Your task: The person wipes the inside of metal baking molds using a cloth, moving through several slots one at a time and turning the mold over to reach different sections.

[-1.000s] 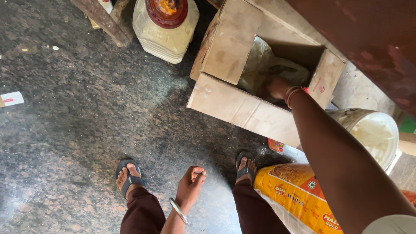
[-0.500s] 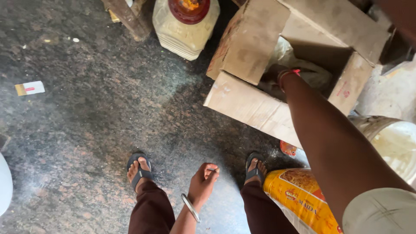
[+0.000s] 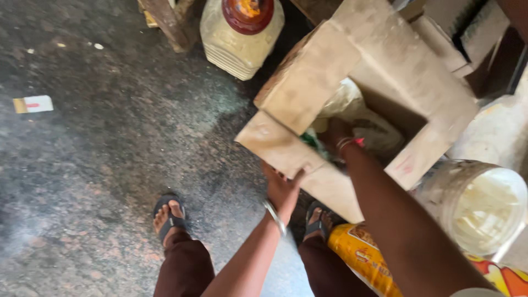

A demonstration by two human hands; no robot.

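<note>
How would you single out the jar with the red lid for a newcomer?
Start at the open cardboard box that the right hand reaches into. Up and left of it, on the dark floor, stands the plastic jar, the only pale yellowish, ribbed container with a round dark-red lid.

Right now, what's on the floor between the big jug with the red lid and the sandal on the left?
Nothing. In the head view, only bare dark speckled floor lies between the jug and the sandal.

You have an open, worn cardboard box (image 3: pixel 363 104) on the floor, flaps spread wide, with crumpled plastic bags (image 3: pixel 352 110) inside.
</note>
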